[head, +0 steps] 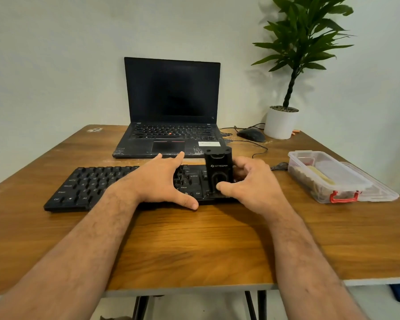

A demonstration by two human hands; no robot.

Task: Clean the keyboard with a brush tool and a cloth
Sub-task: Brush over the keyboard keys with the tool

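Right hand (252,183) fingers curled around upright black brush tool (218,168), over keyboard (83,188); left hand (162,181) spread flat, steadying. Tool likely rigid, light; grip mid-body.

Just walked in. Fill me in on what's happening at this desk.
A person is cleaning a black keyboard on a wooden table. The right hand grips a black brush tool standing upright on the keyboard's right end, while the left hand lies spread over the keys, thumb at the front edge, steadying it. Behind sit an open laptop with a dark screen, a mouse and a potted plant; a clear plastic box is at the right. No cloth is identifiable.
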